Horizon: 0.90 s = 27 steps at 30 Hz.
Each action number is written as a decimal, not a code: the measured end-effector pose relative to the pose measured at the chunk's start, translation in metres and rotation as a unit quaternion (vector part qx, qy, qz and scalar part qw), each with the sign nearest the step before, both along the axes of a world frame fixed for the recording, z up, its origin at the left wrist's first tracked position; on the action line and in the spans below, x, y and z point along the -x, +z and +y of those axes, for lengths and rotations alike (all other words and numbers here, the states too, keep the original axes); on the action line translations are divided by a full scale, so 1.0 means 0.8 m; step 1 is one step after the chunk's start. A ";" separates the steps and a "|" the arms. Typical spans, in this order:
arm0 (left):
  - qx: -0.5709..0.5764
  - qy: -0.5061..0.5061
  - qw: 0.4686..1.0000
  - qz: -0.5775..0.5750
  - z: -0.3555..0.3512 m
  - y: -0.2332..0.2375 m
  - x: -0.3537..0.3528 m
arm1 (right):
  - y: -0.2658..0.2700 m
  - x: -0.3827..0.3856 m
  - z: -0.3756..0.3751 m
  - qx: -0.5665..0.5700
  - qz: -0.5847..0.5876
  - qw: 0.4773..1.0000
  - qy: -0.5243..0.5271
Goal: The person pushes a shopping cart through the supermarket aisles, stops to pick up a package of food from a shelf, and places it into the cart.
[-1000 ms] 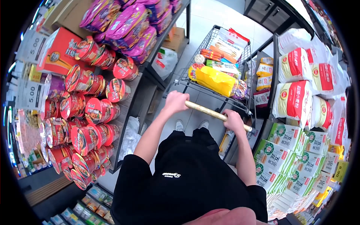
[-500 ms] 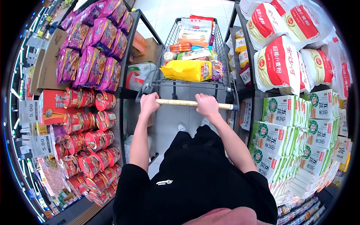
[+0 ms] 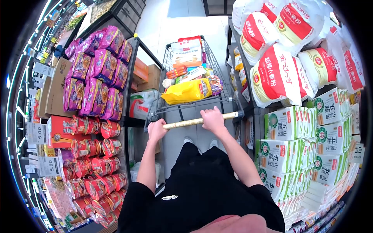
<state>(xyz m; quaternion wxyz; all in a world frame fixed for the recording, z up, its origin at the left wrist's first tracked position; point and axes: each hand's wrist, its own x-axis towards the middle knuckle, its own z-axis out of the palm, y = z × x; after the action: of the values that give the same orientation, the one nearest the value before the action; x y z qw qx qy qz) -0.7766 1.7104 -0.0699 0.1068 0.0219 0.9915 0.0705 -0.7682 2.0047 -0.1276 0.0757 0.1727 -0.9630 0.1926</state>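
Both hands grip the pale handle (image 3: 182, 123) of a dark wire shopping cart (image 3: 222, 77). My left hand (image 3: 157, 129) is closed round its left end, and my right hand (image 3: 212, 119) is wrapped round it nearer the right end. Inside the basket, a yellow package (image 3: 186, 92) lies closest to me, with a purple package (image 3: 215, 84) at its right. Behind them are orange-red packs (image 3: 176, 72) and a white and green packet (image 3: 191, 75). A large white and red bag (image 3: 187, 52) leans at the far end.
On the left, shelves hold purple noodle packs (image 3: 94, 95) and red cup noodles (image 3: 101, 166). White and red flour bags (image 3: 276, 73) and green and white boxes (image 3: 280, 123) stand on the right. Dark shelf frames edge both sides of the cart; tiled floor (image 3: 171, 23) runs ahead.
The cart has turned, its handle now sloping up to the right, and sits lower in view. My left hand has shifted down with it. More floor and a display show ahead.
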 end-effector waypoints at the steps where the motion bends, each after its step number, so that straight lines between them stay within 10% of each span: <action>1: -0.002 0.001 1.000 -0.004 -0.001 -0.001 0.003 | 0.002 0.004 0.000 -0.003 -0.004 1.000 0.001; 27: -0.088 0.023 0.966 0.242 -0.001 -0.051 0.053 | 0.009 0.139 -0.006 -0.117 -0.153 0.981 0.004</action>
<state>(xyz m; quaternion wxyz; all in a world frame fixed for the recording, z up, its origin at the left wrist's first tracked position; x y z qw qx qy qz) -0.8187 1.7093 -0.1106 -0.1403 0.0248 0.9780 0.1523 -0.8792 2.0000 -0.1202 -0.0936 0.1524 -0.9785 0.1030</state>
